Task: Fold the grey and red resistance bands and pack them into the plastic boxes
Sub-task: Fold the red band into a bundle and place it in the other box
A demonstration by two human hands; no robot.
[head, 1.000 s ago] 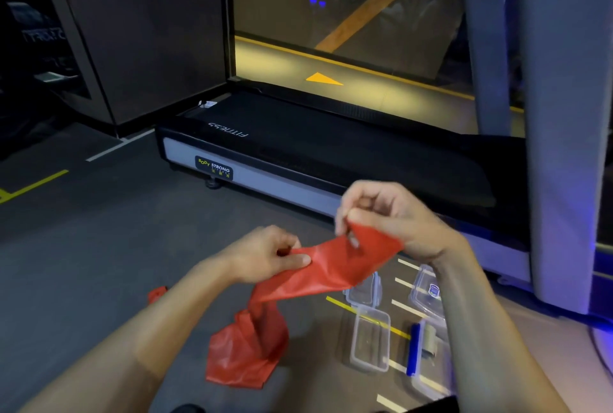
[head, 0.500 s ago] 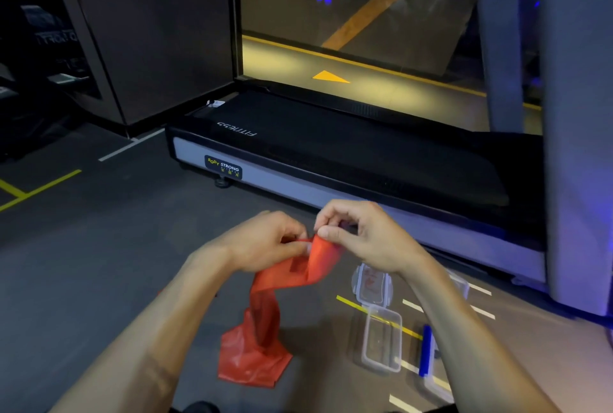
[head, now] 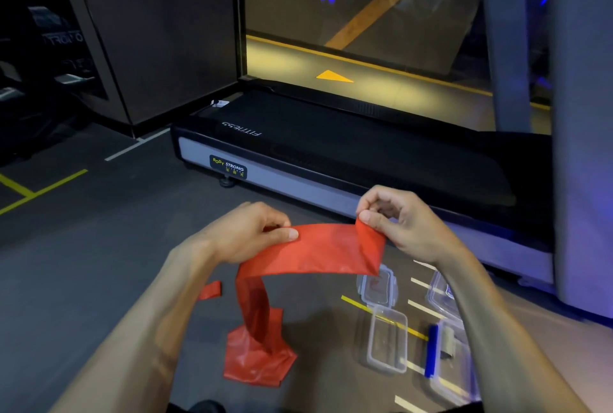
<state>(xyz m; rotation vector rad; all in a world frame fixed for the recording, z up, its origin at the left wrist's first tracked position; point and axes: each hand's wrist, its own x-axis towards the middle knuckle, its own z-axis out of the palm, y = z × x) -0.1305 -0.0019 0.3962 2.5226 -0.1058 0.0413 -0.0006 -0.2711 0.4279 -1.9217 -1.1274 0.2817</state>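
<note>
Red resistance band (head: 318, 251): thin, smooth, rubbery sheet with a slight sheen, semi-translucent where it hangs and bunches. Plastic box (head: 387, 343) at 5 o'clock: clear, glossy hard plastic; a second box (head: 452, 358) beside it has a blue clip. Floor (head: 99, 246): matt, dark, fine-textured. Treadmill (head: 331, 154) at 12 o'clock: matt black textured belt with a smooth grey side rail.
</note>
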